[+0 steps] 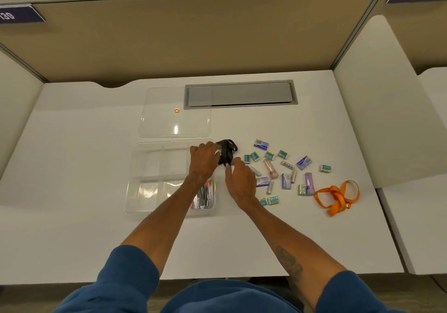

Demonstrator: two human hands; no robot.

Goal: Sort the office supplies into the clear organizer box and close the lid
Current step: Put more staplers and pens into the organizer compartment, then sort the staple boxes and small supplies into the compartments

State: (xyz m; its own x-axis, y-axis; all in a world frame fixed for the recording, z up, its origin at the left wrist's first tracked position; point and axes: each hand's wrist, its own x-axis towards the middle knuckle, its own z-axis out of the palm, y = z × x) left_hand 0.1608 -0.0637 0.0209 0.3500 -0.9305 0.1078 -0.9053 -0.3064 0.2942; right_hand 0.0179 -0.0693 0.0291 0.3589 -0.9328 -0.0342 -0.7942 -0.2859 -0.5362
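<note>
The clear organizer box (150,182) with several compartments lies open on the white desk. Its clear lid (169,124) lies flat just behind it. A folded black lanyard (227,150) is at the box's far right corner; my left hand (204,159) holds it from the left and my right hand (238,179) pinches its near end. Pens and clips (204,195) fill the near right compartment, partly hidden by my left forearm. Loose erasers, staple boxes and batteries (285,167) are scattered to the right. An orange lanyard (336,196) lies beyond them.
A grey cable hatch (242,94) is set into the desk behind the supplies. Partition walls (193,42) close off the back and both sides. A small orange spot (176,110) shows on the lid.
</note>
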